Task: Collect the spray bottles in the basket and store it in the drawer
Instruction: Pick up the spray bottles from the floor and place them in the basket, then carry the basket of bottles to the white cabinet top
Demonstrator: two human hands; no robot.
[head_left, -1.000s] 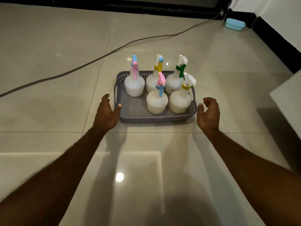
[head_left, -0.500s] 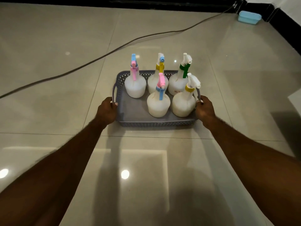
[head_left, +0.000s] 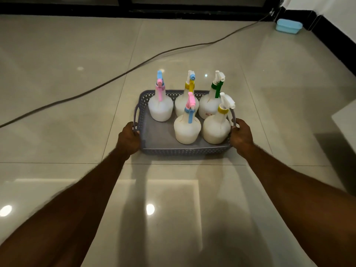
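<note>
With all five spray bottles (head_left: 187, 128) standing upright in the grey basket (head_left: 185, 151), the left hand (head_left: 128, 138) and right hand (head_left: 241, 136) curl around its opposite side handles, probably to lift it level from the floor (head_left: 57, 74).

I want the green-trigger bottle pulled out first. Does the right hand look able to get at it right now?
Probably not directly: the right hand grips the basket handle, and the yellow-collared bottle stands between it and the green-trigger bottle. From above, once it lets go, the way looks free.
</note>
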